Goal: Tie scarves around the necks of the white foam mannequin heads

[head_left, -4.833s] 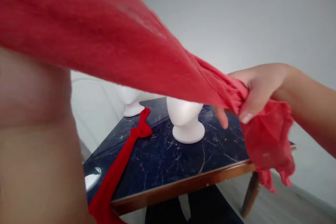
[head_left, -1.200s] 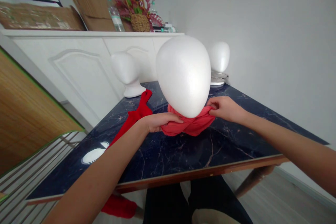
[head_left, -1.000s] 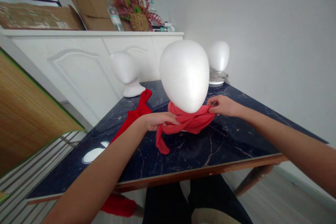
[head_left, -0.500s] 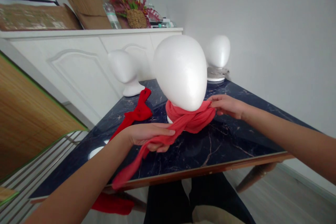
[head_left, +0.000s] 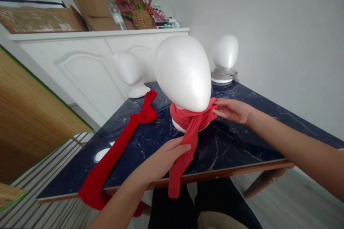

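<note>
A white foam mannequin head (head_left: 182, 71) stands on the dark marble table (head_left: 231, 150) in front of me. A light red scarf (head_left: 192, 125) is wrapped around its neck, with one end hanging over the table's front edge. My left hand (head_left: 166, 157) pinches that hanging end near the front of the table. My right hand (head_left: 231, 110) holds the scarf's wrap at the right side of the neck. A second, darker red scarf (head_left: 120, 143) lies stretched across the table's left side and droops over the edge.
Two more white foam heads stand at the back, one on the left (head_left: 130, 73) and one on the right (head_left: 224, 57). A white cabinet (head_left: 80, 64) carries cardboard, a water bottle and a flower basket (head_left: 141, 18). A metal rack (head_left: 53, 186) sits at lower left.
My left hand has drawn the scarf's end down and toward me, so it hangs straight over the table edge. My right hand stays at the neck wrap.
</note>
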Motion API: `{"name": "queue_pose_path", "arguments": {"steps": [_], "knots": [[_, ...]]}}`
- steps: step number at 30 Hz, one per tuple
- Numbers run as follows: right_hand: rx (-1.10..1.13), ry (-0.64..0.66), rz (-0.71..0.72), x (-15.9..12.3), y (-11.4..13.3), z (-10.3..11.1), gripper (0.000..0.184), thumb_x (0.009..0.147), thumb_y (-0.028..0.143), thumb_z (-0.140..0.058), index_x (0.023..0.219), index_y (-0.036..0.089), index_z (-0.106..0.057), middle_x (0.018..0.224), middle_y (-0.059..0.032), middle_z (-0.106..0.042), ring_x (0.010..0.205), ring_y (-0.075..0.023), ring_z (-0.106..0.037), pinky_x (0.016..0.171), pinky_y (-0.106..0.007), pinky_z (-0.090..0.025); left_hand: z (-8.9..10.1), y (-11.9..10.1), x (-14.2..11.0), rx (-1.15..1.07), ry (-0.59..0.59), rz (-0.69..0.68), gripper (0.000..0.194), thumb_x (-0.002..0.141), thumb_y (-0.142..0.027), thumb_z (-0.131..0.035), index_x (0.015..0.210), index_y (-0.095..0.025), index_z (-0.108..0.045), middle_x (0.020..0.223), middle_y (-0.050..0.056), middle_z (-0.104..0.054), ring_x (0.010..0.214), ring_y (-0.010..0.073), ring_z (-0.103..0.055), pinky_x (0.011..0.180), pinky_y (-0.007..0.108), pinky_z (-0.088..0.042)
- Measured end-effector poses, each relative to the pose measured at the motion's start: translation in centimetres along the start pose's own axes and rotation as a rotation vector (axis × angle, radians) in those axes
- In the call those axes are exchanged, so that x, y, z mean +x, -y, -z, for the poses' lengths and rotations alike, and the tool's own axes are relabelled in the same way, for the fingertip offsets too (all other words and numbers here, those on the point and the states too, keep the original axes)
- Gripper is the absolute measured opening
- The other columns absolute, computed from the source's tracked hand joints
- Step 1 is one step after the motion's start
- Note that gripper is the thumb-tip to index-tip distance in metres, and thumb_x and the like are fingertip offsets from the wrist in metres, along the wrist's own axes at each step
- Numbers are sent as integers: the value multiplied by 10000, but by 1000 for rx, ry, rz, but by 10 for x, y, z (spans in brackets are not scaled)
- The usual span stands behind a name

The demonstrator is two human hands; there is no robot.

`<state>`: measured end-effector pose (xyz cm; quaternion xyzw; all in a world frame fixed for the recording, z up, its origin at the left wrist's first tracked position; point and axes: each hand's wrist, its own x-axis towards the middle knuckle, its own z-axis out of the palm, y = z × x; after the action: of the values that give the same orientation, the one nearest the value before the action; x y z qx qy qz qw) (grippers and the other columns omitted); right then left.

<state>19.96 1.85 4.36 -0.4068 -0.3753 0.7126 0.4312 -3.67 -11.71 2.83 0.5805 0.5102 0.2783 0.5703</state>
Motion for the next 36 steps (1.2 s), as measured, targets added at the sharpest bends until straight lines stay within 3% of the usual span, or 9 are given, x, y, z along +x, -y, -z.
{"name": "queue_pose_path", "arguments": {"steps": [3, 6, 9, 16, 23, 27, 30, 33, 36], "knots": [[-27, -38, -7, 6, -1, -4, 183, 892, 47, -429, 821, 140, -569, 634, -15, -618, 553, -80, -605, 569, -154, -559, -18, 5, 3, 189, -175, -193, 188, 851, -288, -475, 852, -201, -641, 1037, 19, -605, 941, 180, -551, 839, 294, -462], [-106, -69, -13, 17, -1, -6, 171, 897, 77, -432, 807, 143, -561, 584, 0, -587, 468, -71, -558, 487, -142, -517, -30, 7, 12, 468, -383, -427, 246, 815, -139, -417, 656, -181, -600, 1300, 10, -459, 1209, 222, -401, 1062, 380, -315], [-139, -83, -3, 30, -1, -6, 184, 886, 78, -433, 757, 141, -547, 563, 3, -570, 451, -71, -543, 483, -151, -503, -34, 7, 17, 639, -511, -472, 249, 784, -93, -419, 571, -160, -528, 1384, 31, -352, 1309, 266, -268, 1112, 470, -220], [-182, -58, 44, 51, -6, -13, 159, 821, 59, -495, 693, 141, -542, 542, 15, -565, 436, -81, -524, 475, -181, -479, -23, 11, 14, 609, -368, -464, 248, 801, -85, -375, 606, -168, -504, 1468, -34, -249, 1351, 208, -256, 1145, 423, -224], [-216, -49, 100, 59, -10, -18, 117, 797, 73, -497, 735, 145, -566, 534, 23, -559, 450, -91, -515, 520, -220, -488, -17, 7, 11, 663, -249, -457, 280, 764, -56, -355, 664, -167, -592, 1502, -36, -243, 1400, 233, -151, 1181, 443, -140], [-227, -39, 125, 59, -13, -15, 74, 768, 93, -556, 743, 162, -548, 543, 33, -557, 469, -92, -525, 538, -217, -492, -22, 7, 10, 700, -203, -424, 278, 792, -67, -362, 701, -176, -601, 1551, -91, -78, 1435, 251, -18, 1182, 472, -83], [-263, 12, 129, 47, -5, -10, 105, 727, 67, -573, 760, 165, -556, 572, 25, -573, 503, -94, -546, 573, -220, -510, -24, 4, 3, 740, -134, -405, 208, 820, -134, -444, 864, -207, -633, 1567, -68, 1, 1439, 277, 47, 1176, 491, -84], [-397, 153, 147, 20, 10, -4, 241, 693, 64, -581, 906, 175, -598, 732, -8, -641, 657, -122, -612, 726, -273, -543, -18, 0, -8, 693, -126, -396, 208, 858, -277, -509, 1035, -259, -617, 1559, -13, -103, 1433, 276, -95, 1160, 472, -199], [-653, 193, 317, -9, 17, 1, 437, 692, 121, -609, 1121, 202, -584, 1052, -51, -641, 917, -191, -621, 924, -381, -493, -2, -1, -12, 549, -284, -424, 213, 904, -357, -462, 1049, -282, -597, 1431, 23, -367, 1351, 226, -323, 1132, 428, -283]]}}
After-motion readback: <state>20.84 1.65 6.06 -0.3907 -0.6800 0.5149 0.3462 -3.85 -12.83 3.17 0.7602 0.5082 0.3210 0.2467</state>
